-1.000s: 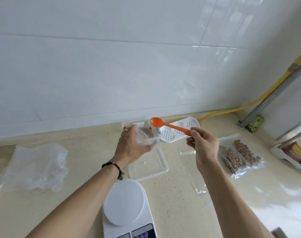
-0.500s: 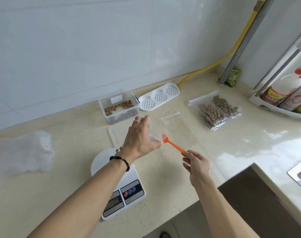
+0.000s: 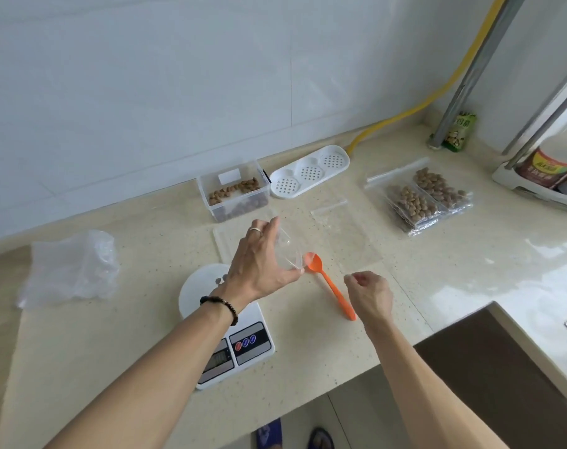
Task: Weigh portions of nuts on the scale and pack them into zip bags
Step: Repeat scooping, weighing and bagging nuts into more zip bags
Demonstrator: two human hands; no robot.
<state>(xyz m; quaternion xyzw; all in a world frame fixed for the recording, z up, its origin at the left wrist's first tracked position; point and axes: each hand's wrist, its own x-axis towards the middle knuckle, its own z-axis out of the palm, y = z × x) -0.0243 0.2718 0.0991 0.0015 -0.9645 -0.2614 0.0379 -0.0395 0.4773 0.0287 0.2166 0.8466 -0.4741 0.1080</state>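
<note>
My left hand (image 3: 262, 264) grips a small clear plastic cup (image 3: 288, 254) just above the counter, beyond the white digital scale (image 3: 243, 348). The scale's round platter (image 3: 194, 290) lies partly under my left wrist. An orange spoon (image 3: 329, 281) lies flat on the counter to the right of the cup. Over its handle end hovers my right hand (image 3: 369, 294), fingers loosely curled and holding nothing. A clear box of nuts (image 3: 233, 197) stands by the wall. An empty zip bag (image 3: 346, 234) lies flat right of the cup. Two filled zip bags (image 3: 427, 202) lie further right.
The box's clear lid (image 3: 223, 244) lies behind my left hand. A white perforated tray (image 3: 309, 171) sits by the wall and a crumpled plastic bag (image 3: 71, 267) at the left. A green packet (image 3: 460, 131), a pipe and a bottle rack (image 3: 541, 179) fill the right corner.
My right hand has let go of the orange spoon, which now lies on the counter. My left hand has brought the cup from the nut box toward the scale. The view has tilted down.
</note>
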